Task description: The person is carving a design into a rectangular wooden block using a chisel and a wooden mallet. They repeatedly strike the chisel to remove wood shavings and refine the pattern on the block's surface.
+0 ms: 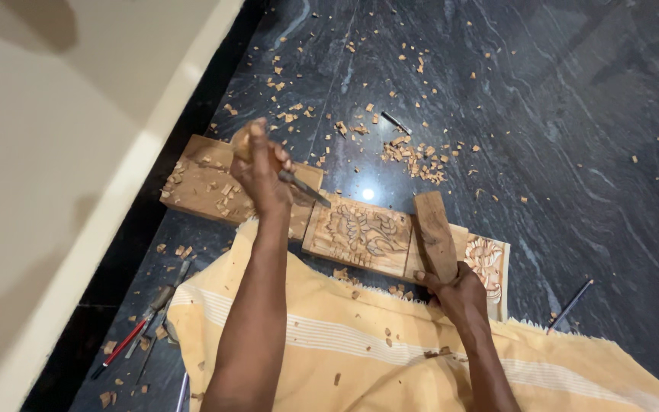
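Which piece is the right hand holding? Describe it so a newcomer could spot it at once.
Start at the long carved wooden panel on the dark stone floor, above the yellow cloth. Over its right part stands a plain wooden block, gripped at its lower end by the right hand. Unlike the panel, it is uncarved, darker and upright.
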